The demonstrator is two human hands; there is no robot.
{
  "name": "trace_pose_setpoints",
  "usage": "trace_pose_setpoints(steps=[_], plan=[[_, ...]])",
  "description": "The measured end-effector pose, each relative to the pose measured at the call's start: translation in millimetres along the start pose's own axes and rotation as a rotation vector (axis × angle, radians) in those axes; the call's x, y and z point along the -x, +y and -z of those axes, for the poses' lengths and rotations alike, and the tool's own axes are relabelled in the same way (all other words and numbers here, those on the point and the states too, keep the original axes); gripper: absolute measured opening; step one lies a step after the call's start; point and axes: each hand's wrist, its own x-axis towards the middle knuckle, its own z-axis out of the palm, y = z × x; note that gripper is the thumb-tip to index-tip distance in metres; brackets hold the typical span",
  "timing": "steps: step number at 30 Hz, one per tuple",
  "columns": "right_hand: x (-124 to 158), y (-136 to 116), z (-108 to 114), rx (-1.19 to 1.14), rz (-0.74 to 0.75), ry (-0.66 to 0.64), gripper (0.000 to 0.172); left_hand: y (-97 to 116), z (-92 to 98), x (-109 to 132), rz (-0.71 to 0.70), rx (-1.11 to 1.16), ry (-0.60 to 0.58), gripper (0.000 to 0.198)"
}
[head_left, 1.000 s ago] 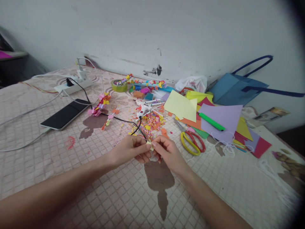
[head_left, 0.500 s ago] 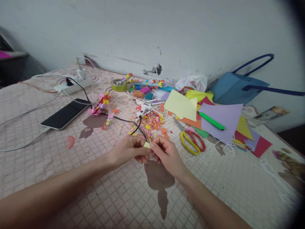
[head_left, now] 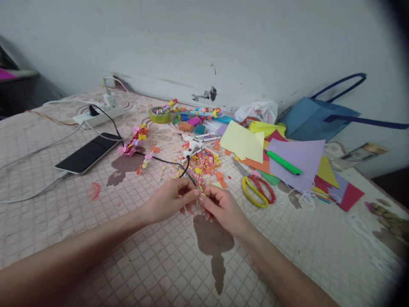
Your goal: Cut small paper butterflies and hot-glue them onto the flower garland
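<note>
My left hand (head_left: 172,198) and my right hand (head_left: 223,209) meet fingertip to fingertip over the table, both pinched closed. Between their tips shows a sliver of pale yellow paper (head_left: 202,194), mostly covered by the fingers. Just behind my right hand's knuckles a pale yellow paper piece (head_left: 217,184) peeks out; whether it lies on the table I cannot tell. Beyond the hands, a white hot glue gun (head_left: 192,147) rests by a heap of colourful paper scraps (head_left: 203,164). Scissors (head_left: 258,189) with yellow and red handles lie to the right.
Coloured paper sheets (head_left: 244,140), a green cutter (head_left: 283,162) and white string (head_left: 306,198) spread on the right, before a blue bag (head_left: 319,117). To the left are a tablet-like black device (head_left: 89,153), a power strip (head_left: 99,115) and strung paper flowers (head_left: 136,140). Tape (head_left: 159,115) stands behind.
The pale yellow paper between my fingertips has become mostly hidden as the fingers closed in. A pale yellow piece now shows behind my right hand. My left hand shifted slightly.
</note>
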Motion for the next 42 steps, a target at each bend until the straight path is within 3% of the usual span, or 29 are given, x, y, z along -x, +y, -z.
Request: trace_pose_setpoints(steps=[2,4,7,9,13,15,19,22,27,29,32,37,40,42], plan=[[-2,-3,11,0.040,-0.027,-0.066,0.028,2,1.2,1,-0.020,-0.075,0.010,0.028],[-4,-5,29,0.130,-0.026,-0.046,0.027,4,2.1,2,-0.013,-0.156,-0.022,0.030],[-8,-5,60,0.422,0.068,0.264,0.021,6,0.7,6,-0.016,-0.348,-0.138,0.029],[-10,-1,74,0.643,0.080,0.330,0.014,5,-2.3,9,-0.057,-0.514,-0.176,0.026],[-14,10,76,0.828,0.085,0.262,0.002,0,-7.8,13,-0.082,-0.713,-0.107,0.011],[-16,15,72,0.852,0.092,0.229,0.004,-1,-7.9,13,-0.070,-0.718,-0.055,0.016],[-18,20,70,0.870,0.090,0.196,0.008,0,-4.9,10,-0.092,-0.661,0.049,0.016],[-20,22,74,0.863,0.103,0.240,0.004,-1,-3.2,8,-0.113,-0.578,0.086,0.012],[-16,8,68,0.639,0.136,0.280,0.007,-1,-3.4,4,-0.098,-0.361,0.104,0.014],[-11,0,55,0.595,0.245,0.331,0.006,1,-4.4,3,-0.031,-0.164,0.036,0.019],[-4,-5,32,0.726,0.473,0.361,0.007,2,-6.2,2,0.075,0.154,-0.065,0.030],[4,0,10,0.883,0.675,0.223,0.014,1,-5.9,-1,0.154,0.324,0.047,0.031],[5,-4,8,0.721,0.662,0.211,0.011,0,-2.9,-2,0.150,0.321,0.062,0.026],[5,-8,9,0.513,0.556,0.257,0.011,0,-1.0,-3,0.116,0.287,0.048,0.024]])
